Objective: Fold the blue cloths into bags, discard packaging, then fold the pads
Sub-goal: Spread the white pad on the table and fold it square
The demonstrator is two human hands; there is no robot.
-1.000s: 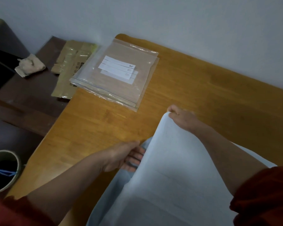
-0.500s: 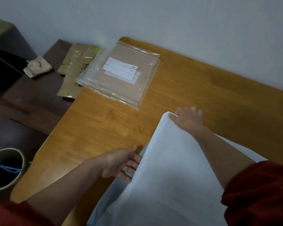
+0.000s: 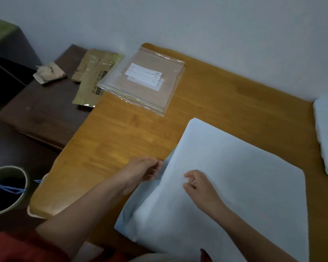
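Left hand (image 3: 142, 172) pinching blue cloth (image 3: 235, 176) at its left edge, right hand (image 3: 199, 186) just beside, fingers loosely curled over the cloth, holding nothing, clear zip bags (image 3: 146, 80) well beyond.

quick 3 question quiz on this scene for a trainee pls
1. True or false: the clear bags lie on top of the blue cloth.
2. The left hand is at the cloth's: A) left edge B) far corner C) right edge.
3. Fill in: the bags lie at the table's far ____ corner.
Key: 1 false; 2 A; 3 left.
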